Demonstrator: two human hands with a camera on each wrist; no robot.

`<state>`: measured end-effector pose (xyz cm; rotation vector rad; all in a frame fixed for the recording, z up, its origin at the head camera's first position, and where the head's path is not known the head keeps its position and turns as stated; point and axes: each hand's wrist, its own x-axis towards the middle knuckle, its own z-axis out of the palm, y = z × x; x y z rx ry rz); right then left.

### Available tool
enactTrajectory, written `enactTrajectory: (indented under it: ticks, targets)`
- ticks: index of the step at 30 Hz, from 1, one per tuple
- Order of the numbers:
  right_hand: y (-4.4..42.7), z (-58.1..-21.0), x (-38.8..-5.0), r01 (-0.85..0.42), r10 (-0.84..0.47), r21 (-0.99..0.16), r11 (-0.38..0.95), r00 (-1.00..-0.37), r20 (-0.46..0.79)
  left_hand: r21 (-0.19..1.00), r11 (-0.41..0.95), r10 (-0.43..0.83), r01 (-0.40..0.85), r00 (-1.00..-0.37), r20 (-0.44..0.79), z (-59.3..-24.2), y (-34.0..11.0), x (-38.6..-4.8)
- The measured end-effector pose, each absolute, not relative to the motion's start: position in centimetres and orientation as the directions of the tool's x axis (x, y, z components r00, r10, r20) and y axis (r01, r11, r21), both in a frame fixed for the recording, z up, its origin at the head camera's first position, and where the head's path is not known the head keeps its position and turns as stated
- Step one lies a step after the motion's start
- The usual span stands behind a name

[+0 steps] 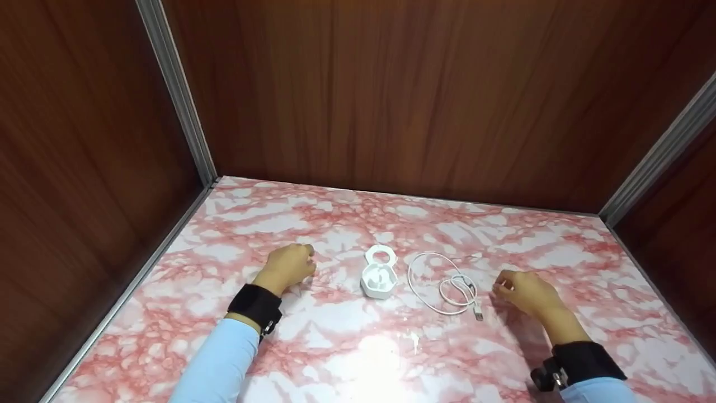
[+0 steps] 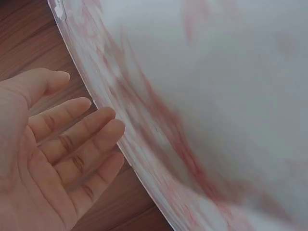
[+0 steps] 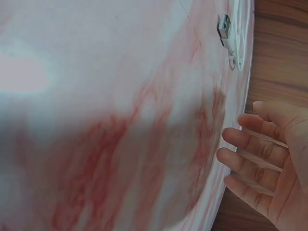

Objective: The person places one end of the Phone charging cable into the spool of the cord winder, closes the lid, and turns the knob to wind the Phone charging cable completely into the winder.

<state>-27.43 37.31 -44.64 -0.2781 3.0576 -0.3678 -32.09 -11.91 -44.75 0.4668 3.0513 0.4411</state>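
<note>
Left of a small white case, my left hand [image 1: 289,265] hovers over the table with nothing in it; the left wrist view shows its fingers [image 2: 79,142] relaxed and slightly bent. The white case [image 1: 379,281] has its lid [image 1: 381,256] flipped back, with a round hole in the lid and white pieces inside too small to make out. Between the case and my right hand lies a loosely coiled white USB cable [image 1: 411,282], its metal plug [image 1: 478,313] toward me. My right hand [image 1: 528,292] is just right of the cable, fingers loosely curved, holding nothing.
A red-and-white marbled tabletop [image 1: 330,224] carries everything. Brown wood-grain panels [image 1: 391,101] enclose it at the back and both sides, joined by grey metal corner posts [image 1: 179,89]. A bright glare [image 1: 372,358] lies on the near part of the table.
</note>
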Motion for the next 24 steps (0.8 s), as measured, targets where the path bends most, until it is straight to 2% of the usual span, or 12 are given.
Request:
enactTrajectory:
  ticks: [5,9,18,24]
  targets:
    - [37.3,-44.8,-27.4,-0.180,-0.191,-0.234,0.955,-0.981,-0.025,0.267,0.917,0.311,0.297,-0.950,-0.012,-44.8,-10.9,-31.9]
    - [37.3,-44.9,-27.5,-0.185,-0.199,-0.239,0.953,-0.979,-0.034,0.267,0.906,0.338,0.328,-0.941,0.008,-44.6,-9.2,-31.5]
    - [37.1,-44.9,-27.5,-0.165,-0.183,-0.253,0.953,-0.982,-0.047,0.449,0.786,0.452,0.425,-0.890,0.051,-44.3,-3.5,-29.9]
    - [37.0,-45.0,-27.4,-0.173,-0.190,-0.270,0.947,-0.981,-0.040,0.424,0.775,0.506,0.469,-0.862,0.028,-45.3,-1.1,-29.8]
